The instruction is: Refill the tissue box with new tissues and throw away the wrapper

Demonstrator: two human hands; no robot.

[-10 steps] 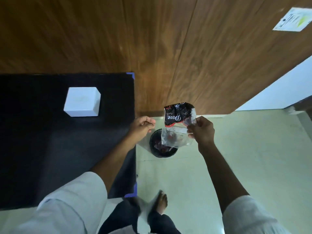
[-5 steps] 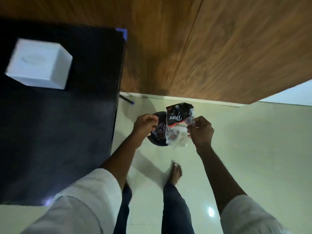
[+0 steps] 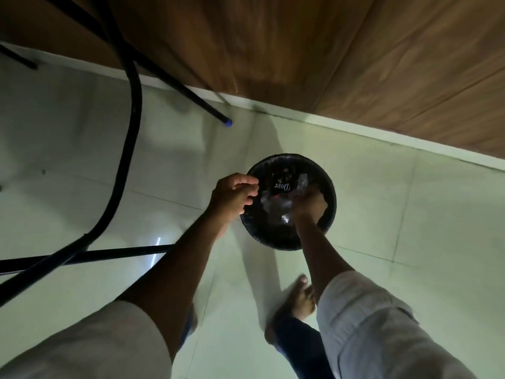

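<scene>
while the person bends over the bin, these are the points that matter:

wrapper: the wrapper [image 3: 281, 196], crinkled clear film with a black printed panel, sits inside the mouth of the bin [image 3: 326, 187], low against the dark liner.
right hand: the right hand [image 3: 310, 205] is down in the bin, fingers curled onto the film; it looks to be pinching the wrapper, though the grip itself is partly hidden.
left hand: the left hand [image 3: 232, 195] hovers at the bin's near-left rim with fingers loosely bent and nothing in it.
tissue box: not in view, so whether it has been refilled cannot be told from this view.
risk, spring-back: in my judgement the stiff film could uncrumple once let go and ride up over the rim, since it is light and holds its creases.
risk, cling: thin plastic may stick to the fingers and lift out as the hand withdraws.
risk, tipping: the bin looks small and light; a forearm catching its rim could knock it over on the smooth floor.
materials: round black bin with a glossy bag liner; pale glazed tiles [image 3: 410, 242]; wood-grain wall panel [image 3: 300, 50]; thin black metal table legs [image 3: 131, 110], one with a blue foot.
</scene>
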